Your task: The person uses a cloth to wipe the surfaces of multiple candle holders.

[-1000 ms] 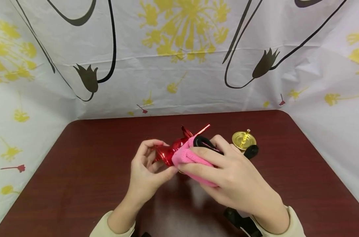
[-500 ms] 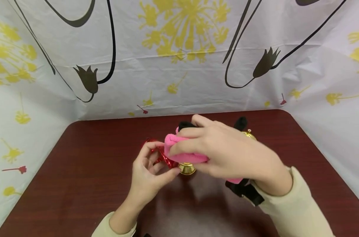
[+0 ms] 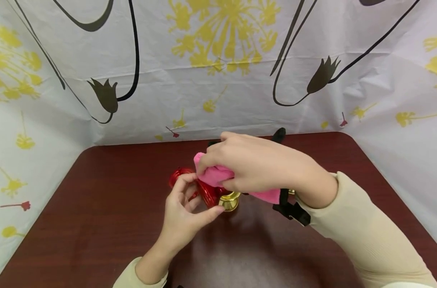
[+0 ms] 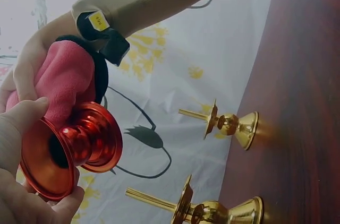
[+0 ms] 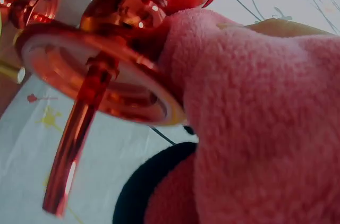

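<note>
A shiny red candlestick is held tilted above the table by my left hand, whose thumb and fingers grip its flared base. In the left wrist view the hollow underside of the candlestick faces the camera. My right hand clutches a pink plush cloth with black trim. The cloth is bunched against the candlestick's stem and dish in the left wrist view. From the right wrist, the candlestick's dish and long thin tube show beside the cloth; the right fingers are hidden there.
A second red candlestick stands behind the left hand. One gold candlestick stands just right of the left thumb; another shows in the left wrist view, mostly covered by the right arm from above. A patterned sheet hangs behind the table.
My right hand has moved up and left with the cloth, its back turned upward and forearm swung out. A gold candlestick's base has come into view. The left hand keeps its grip, nearly still.
</note>
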`<state>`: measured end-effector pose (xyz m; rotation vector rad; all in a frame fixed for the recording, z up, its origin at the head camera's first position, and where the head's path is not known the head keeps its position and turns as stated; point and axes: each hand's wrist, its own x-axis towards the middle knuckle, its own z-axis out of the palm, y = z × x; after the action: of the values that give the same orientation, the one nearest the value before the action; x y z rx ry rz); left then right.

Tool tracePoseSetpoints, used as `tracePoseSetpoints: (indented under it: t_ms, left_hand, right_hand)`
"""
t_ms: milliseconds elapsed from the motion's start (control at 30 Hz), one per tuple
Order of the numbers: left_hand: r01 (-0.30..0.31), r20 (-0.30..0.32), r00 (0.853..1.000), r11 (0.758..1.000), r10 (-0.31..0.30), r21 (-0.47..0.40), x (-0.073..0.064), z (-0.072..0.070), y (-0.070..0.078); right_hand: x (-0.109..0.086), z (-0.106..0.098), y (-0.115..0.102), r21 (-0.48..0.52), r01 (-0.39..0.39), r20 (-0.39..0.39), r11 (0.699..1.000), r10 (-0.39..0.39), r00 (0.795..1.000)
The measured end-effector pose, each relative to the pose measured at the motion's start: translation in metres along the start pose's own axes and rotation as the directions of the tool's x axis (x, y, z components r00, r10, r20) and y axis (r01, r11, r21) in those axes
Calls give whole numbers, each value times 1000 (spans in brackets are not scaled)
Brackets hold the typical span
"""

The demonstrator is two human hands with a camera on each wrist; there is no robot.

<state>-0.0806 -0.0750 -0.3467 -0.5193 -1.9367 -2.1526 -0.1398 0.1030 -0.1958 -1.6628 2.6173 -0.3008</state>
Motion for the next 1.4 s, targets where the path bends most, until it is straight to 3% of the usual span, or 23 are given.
tracePoseSetpoints:
  t_ms: [167, 333, 500, 667, 800, 1000, 1233, 1400]
  left_hand:
    - [-36, 33, 999, 998, 37, -46, 2, -5, 0]
    - [-46, 76, 996, 994, 54, -99, 2, -8, 1]
    - [-39, 126, 990, 984, 62, -176, 0, -6, 3]
    - [-53, 154, 984, 976, 87, -213, 0, -7, 3]
    - [-42, 161, 984, 974, 79, -221, 0, -9, 3]
    - [-24, 159, 985, 966, 66, -257, 0, -9, 2]
    - [-98, 119, 983, 947, 141, -307, 1, -9, -1]
    - [-116, 112, 980, 936, 161, -333, 1, -8, -2]
  right_hand:
    - [-4, -22, 4, -35, 48, 17, 998, -48, 999]
    - [-1, -48, 13, -30, 32, 113, 999, -28, 993]
    - [10, -56, 18, 82, 78, 257, 994, -97, 962]
    - [19, -50, 20, 203, 120, 300, 972, -179, 937]
    - [18, -42, 28, 260, 139, 262, 956, -208, 942]
    - [13, -28, 46, 402, 165, 168, 901, -250, 954]
    - [14, -10, 62, 570, 222, -2, 791, -269, 963]
    - [17, 4, 76, 658, 241, -27, 713, -298, 954]
